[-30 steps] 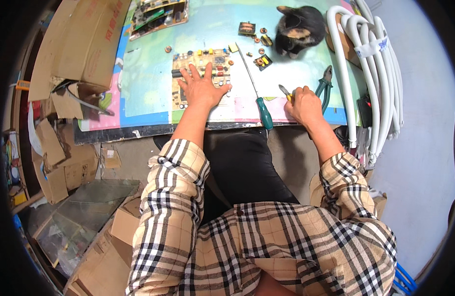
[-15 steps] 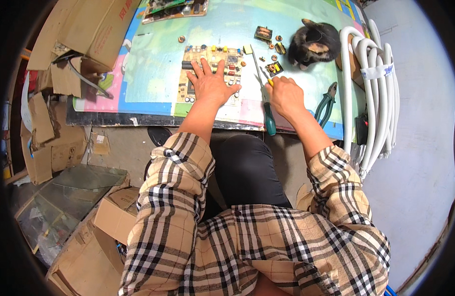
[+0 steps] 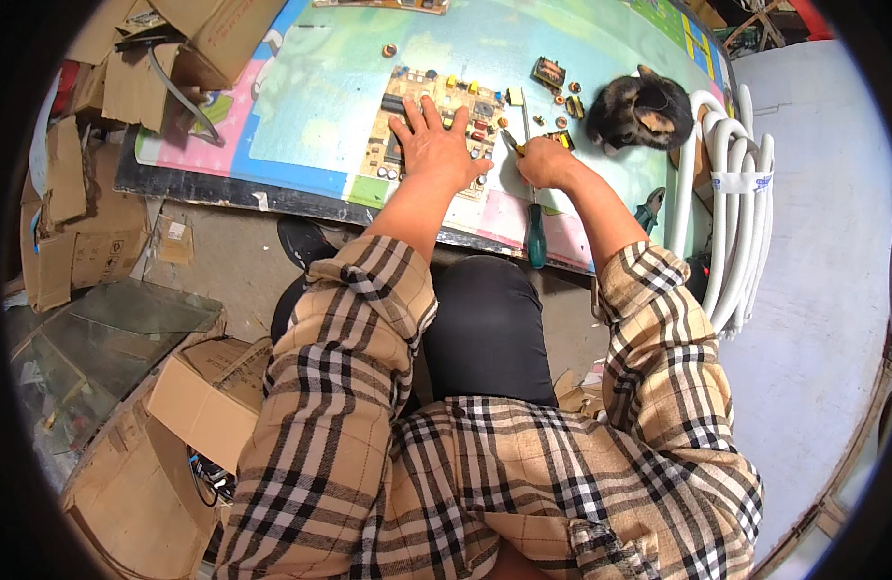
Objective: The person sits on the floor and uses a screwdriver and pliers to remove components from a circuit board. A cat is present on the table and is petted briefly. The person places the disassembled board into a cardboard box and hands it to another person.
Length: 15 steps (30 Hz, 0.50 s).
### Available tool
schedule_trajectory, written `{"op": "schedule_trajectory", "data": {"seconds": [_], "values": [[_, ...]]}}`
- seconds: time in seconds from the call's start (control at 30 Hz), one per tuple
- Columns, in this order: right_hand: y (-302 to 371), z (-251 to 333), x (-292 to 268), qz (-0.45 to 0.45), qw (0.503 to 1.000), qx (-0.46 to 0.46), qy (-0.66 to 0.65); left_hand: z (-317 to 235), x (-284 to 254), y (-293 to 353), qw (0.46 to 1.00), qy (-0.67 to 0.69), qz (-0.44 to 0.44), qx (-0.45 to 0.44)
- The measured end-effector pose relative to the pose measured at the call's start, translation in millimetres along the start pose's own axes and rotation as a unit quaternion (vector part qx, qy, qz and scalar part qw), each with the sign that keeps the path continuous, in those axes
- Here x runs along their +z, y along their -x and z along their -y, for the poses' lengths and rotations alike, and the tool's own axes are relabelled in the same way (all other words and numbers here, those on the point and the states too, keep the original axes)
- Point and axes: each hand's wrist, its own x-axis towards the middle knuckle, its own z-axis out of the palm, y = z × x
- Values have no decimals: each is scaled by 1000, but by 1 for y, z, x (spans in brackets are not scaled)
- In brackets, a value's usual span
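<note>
Fingers (image 3: 430, 118) on circuit board (image 3: 478, 147), boxes (image 3: 202, 406) beside colourful table (image 3: 320, 116)

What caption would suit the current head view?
Left hand spread over a circuit board, right hand holding a small tool, dark cat nearby.

At six o'clock, a tan plaid shirt (image 3: 581, 464) with black and white bands and thin reddish lines; left sleeve (image 3: 340, 387) toward eight, right sleeve (image 3: 668, 358) toward four, both rolled. Black trousers (image 3: 489, 329) centrally; dark shoe (image 3: 306, 242) at ten.
</note>
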Motion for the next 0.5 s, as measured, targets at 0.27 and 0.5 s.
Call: {"op": "schedule_trajectory", "data": {"seconds": [0.27,0.5], "values": [[-3,5,-5,2,1000,13,-4,0,2,0,1000,6,0,0],[17,25,-9,-64,990,49,120,-2,1,-1,1000,1,3,2]]}}
